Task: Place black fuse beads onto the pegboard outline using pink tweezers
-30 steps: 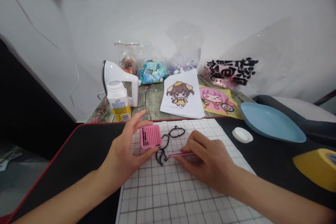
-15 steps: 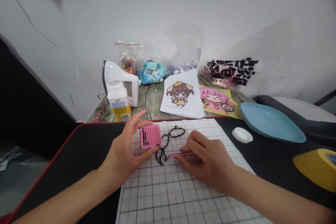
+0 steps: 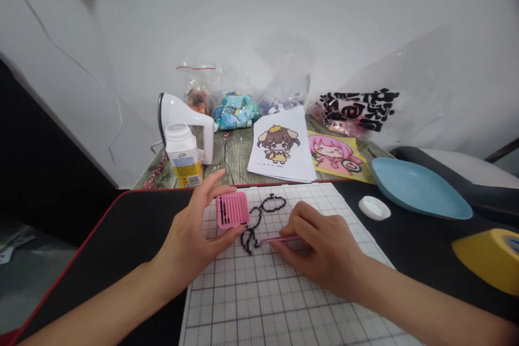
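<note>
Between thumb and fingers, my left hand (image 3: 194, 232) holds a small pink ribbed tray (image 3: 233, 210) with black beads along its left grooves. The tray is tilted over the upper left of a white gridded pegboard (image 3: 259, 303). My right hand (image 3: 318, 240) pinches pink tweezers (image 3: 279, 238), whose tip is beside the lower end of a black bead outline (image 3: 255, 219) on the board. Whether a bead is between the tips is too small to tell. Part of the outline lies behind the tray.
Behind the board are a white bottle (image 3: 182, 154), a white handled appliance (image 3: 182, 112), printed sheets (image 3: 280, 146) and bead bags (image 3: 235, 111). At right are a white lid (image 3: 374, 208), blue tray (image 3: 421, 189) and yellow tape roll (image 3: 484, 259).
</note>
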Demonstrator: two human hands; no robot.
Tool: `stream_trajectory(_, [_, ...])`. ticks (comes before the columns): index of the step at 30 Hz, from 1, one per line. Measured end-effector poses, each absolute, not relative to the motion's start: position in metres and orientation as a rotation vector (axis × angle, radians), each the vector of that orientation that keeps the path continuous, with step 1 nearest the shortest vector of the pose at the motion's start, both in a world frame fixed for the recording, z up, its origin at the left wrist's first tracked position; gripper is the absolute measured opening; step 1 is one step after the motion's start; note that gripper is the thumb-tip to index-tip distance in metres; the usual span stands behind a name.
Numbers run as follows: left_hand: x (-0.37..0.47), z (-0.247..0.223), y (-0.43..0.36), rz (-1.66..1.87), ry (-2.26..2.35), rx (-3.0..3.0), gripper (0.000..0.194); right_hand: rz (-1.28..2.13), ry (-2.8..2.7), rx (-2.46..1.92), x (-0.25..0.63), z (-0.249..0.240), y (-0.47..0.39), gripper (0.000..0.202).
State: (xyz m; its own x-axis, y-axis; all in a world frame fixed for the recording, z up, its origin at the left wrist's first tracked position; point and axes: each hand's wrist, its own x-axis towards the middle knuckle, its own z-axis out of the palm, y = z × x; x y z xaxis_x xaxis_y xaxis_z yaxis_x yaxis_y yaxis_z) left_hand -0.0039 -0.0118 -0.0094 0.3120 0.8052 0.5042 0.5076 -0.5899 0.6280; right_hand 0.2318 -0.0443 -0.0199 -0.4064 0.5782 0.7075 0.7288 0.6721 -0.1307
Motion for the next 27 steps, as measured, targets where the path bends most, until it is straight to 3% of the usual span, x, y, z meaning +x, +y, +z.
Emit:
stream_trajectory(13, [-0.005,-0.008,-0.014,1.163,1.104,2.249,0.078,-0.245,-2.103,-1.006,0.231,-0.020,-0.045,0.018])
stream_trajectory(18, [-0.003,-0.007,-0.019,1.138,1.109,2.241,0.079,-0.173,-2.048,-0.905,0.233,-0.019,-0.045,0.005])
stream_trajectory(27, [0.001,-0.005,-0.029,1.065,1.093,2.246,0.083,-0.018,-2.192,-0.792,0.234,-0.019,-0.045,0.019])
